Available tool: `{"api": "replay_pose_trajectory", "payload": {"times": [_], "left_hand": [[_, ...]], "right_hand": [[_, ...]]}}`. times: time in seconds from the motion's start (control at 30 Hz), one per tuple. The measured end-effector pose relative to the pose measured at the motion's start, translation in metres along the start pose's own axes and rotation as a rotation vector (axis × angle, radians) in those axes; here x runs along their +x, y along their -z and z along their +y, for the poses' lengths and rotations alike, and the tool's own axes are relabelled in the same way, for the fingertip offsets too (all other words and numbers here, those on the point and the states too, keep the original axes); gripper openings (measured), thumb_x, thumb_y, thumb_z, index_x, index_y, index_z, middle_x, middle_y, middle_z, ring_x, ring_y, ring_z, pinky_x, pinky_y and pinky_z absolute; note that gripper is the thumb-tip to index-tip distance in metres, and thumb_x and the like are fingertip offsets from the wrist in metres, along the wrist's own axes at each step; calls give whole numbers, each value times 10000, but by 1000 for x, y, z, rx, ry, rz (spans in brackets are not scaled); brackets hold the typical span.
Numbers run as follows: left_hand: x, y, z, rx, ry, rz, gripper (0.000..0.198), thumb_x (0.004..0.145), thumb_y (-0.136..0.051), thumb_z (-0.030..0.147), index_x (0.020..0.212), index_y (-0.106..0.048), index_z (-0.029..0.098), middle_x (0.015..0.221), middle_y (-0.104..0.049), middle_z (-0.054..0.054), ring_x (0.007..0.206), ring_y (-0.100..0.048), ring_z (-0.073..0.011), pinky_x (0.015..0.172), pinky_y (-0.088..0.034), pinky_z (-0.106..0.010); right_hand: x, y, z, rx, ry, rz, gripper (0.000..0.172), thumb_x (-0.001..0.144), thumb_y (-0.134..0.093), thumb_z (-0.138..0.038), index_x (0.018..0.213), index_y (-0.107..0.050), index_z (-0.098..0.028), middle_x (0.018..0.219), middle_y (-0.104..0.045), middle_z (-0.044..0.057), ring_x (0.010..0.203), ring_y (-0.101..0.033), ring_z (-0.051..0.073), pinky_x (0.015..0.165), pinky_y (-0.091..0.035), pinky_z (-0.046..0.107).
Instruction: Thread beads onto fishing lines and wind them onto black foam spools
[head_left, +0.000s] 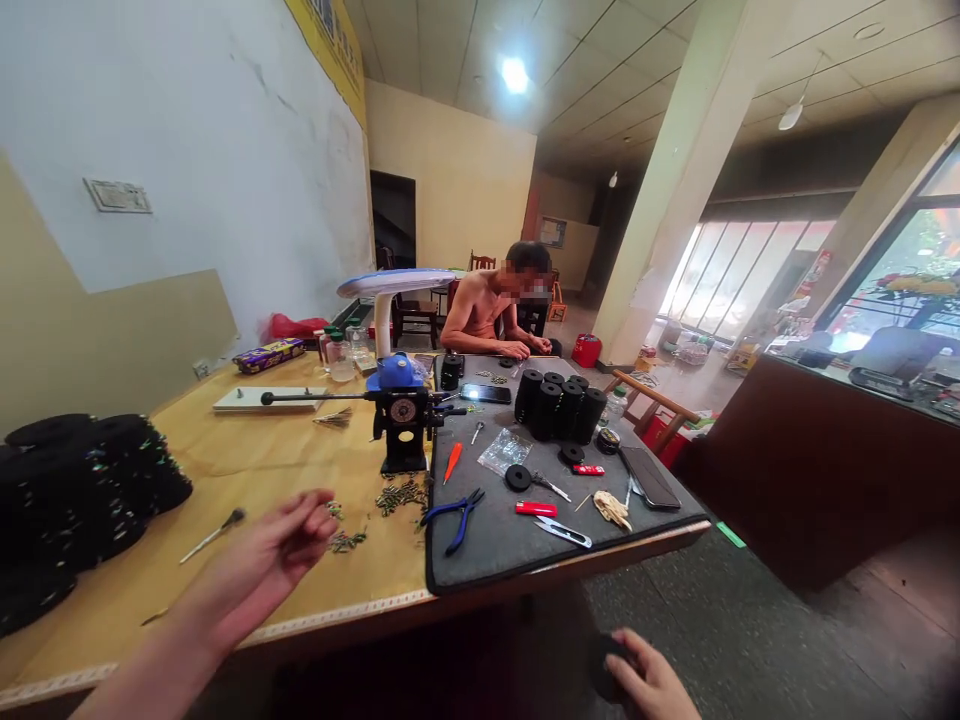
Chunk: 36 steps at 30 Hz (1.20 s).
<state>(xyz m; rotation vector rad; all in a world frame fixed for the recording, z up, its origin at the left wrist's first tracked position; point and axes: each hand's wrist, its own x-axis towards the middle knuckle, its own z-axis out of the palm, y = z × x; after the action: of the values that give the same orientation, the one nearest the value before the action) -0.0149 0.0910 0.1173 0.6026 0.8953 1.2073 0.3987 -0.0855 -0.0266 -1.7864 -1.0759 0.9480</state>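
Note:
My left hand (289, 545) is over the wooden table, its fingers curled into a pinch. Small greenish bits show beside its fingertips, and I cannot make out whether any are held. Just below lies a small pile of greenish metal pieces (349, 541), with a larger pile (401, 497) farther right. My right hand (651, 678), low in front of the table edge, grips a round black foam spool (606, 665), partly hidden by the fingers. A black hand-lever device with a dial (403, 420) stands beyond the piles.
A grey mat (487, 555) carries blue pliers (459, 518), a red lighter (536, 509), thread snips (564, 532), an orange screwdriver (452, 462) and several black foam rolls (546, 410). More rolls (127, 470) stand at left. Another person (480, 310) sits at the far end.

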Motion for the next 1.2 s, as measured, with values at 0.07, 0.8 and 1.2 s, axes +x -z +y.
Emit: {"api": "replay_pose_trajectory", "payload": {"times": [0.07,0.8,1.2], "left_hand": [[-25,32,-1,81,2,129,45,739,-648,121,775,-639,147,534,-493,25,513,-498,-102,432,-441,-162],[-73,21,-126,573,-95,-176,330,850,-495,470,711,-556,177,534,-541,20,588,-492,-158,660,-382,-273],[-68,16,-133,412,-30,-194,385,803,-556,538,761,-592,157,543,-518,28,532,-446,-122,586,-366,-248]], "right_hand": [[18,-15,-30,-77,154,17,336,659,-658,-474,839,-665,-191,677,-652,17,664,-623,212,591,-486,280],[-23,-197,-135,170,269,-355,266,772,-648,-406,854,-709,-160,800,-720,64,716,-634,195,641,-482,262],[-11,-220,-148,458,142,-438,339,670,-746,-476,674,-645,-152,716,-651,45,607,-586,145,562,-461,238]]}}
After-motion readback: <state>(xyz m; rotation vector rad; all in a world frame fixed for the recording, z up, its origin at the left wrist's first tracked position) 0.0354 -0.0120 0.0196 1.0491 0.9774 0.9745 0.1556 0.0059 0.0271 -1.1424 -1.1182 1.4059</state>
